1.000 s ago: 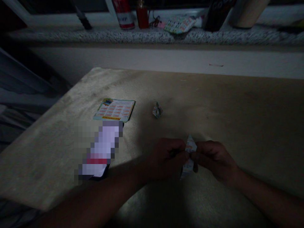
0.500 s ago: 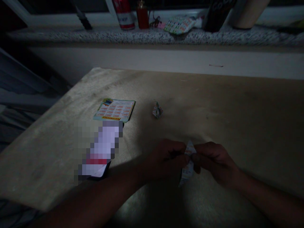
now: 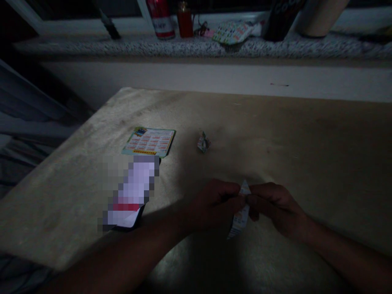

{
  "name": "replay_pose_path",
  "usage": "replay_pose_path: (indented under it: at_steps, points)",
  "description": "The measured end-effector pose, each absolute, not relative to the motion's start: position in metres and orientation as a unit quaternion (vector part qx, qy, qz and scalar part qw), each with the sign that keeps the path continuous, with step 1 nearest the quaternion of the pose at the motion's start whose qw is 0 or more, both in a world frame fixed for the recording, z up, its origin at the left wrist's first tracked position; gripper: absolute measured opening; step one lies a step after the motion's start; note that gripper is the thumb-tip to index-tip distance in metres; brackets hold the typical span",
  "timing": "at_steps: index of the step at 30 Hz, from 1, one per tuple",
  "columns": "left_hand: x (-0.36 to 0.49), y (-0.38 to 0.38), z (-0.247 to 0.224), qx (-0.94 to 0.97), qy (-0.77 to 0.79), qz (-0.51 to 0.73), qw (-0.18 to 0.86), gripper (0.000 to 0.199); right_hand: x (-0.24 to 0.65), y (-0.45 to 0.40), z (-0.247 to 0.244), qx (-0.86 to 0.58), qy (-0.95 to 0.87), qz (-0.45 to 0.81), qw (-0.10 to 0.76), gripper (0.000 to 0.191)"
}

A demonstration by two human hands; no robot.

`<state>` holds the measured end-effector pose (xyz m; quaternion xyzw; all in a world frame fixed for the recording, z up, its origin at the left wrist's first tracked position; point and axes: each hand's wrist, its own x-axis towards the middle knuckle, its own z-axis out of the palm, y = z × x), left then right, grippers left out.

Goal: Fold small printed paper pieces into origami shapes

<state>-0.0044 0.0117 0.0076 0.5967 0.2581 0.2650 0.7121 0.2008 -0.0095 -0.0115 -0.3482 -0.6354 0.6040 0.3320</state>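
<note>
A folded piece of printed paper (image 3: 241, 220), narrow and pointed at both ends, is pinched between my two hands above the table. My left hand (image 3: 214, 204) grips it from the left, thumb on the near face. From the right, my right hand (image 3: 274, 206) pinches its middle with thumb and fingers, the two thumb tips nearly meeting. Fingers cover the paper's centre. Beyond my hands lies a small folded paper piece (image 3: 203, 143) with similar print. To the left is a stack of printed cards or sheets (image 3: 150, 141).
A phone (image 3: 137, 183) with a lit, blurred screen lies on the table (image 3: 321, 163) beside my left forearm. Along the granite windowsill (image 3: 190, 47) stand a red can (image 3: 161, 20), a small red bottle (image 3: 185, 22), a crumpled printed packet (image 3: 232, 32) and a dark cup (image 3: 281, 20).
The folded paper has tilted slightly, its lower tip shifting a little left. Both hands keep their pinch in nearly the same place. The view has shifted very slightly.
</note>
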Motion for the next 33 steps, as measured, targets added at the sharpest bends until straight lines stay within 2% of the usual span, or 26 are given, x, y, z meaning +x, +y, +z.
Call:
replay_pose_path:
  at_steps: [10,27,30,33]
  points:
    - [-0.0067,0.0125,0.0012,0.538,0.239,0.248,0.769,0.029,0.2022,-0.0123,-0.0127,-0.345,-0.641,0.602,0.329,0.033]
    - [-0.0077,0.0169,0.0019,0.533,0.25,0.134,0.797,0.027,0.2022,-0.0116,-0.0103,-0.346,-0.661,0.584,0.321,0.041]
    - [-0.008,0.0164,0.0048,0.547,0.255,0.158,0.782,0.029,0.2028,-0.011,-0.0119,-0.345,-0.626,0.616,0.331,0.041]
    - [-0.0064,0.014,0.0041,0.526,0.263,0.241,0.772,0.034,0.2024,-0.0096,-0.0123,-0.331,-0.6,0.64,0.347,0.041]
